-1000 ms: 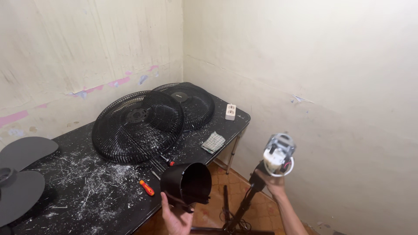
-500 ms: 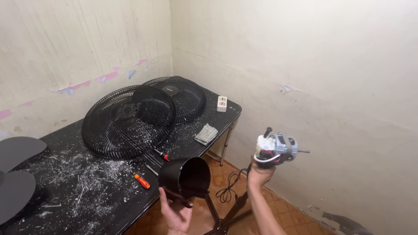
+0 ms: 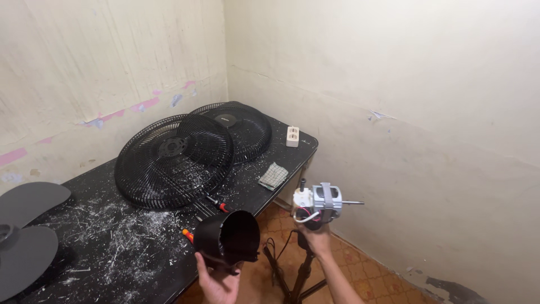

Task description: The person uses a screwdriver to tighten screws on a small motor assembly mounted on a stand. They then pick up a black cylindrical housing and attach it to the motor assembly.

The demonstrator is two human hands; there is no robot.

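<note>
The bare fan motor (image 3: 319,204) sits on top of a black stand (image 3: 304,264) off the table's right-hand edge, its thin shaft pointing toward the right wall and red and white wires looping at its near side. The right hand (image 3: 316,236) is wrapped around the stand's neck just under the motor, fingers closed on it. The left hand (image 3: 218,281) holds the black motor housing (image 3: 229,237) from below, fingers curled on its lower rim, the hollow open end turned toward the motor and well apart from it, just past the table's near edge.

It looks to me like a stripped fan with the shell off the motor. Bringing the two together would call for lining the shell's open mouth square with the motor's rear, while the right hand keeps the stand from swaying.

On the scratched black table (image 3: 107,242) two fan grilles (image 3: 185,152) lean together toward the far corner, a white socket block (image 3: 292,136) and a folded cloth (image 3: 273,176) lie along the right edge, two orange-handled screwdrivers (image 3: 216,204) lie near the front edge, and grey fan blades (image 3: 25,225) lie at the left end.
</note>
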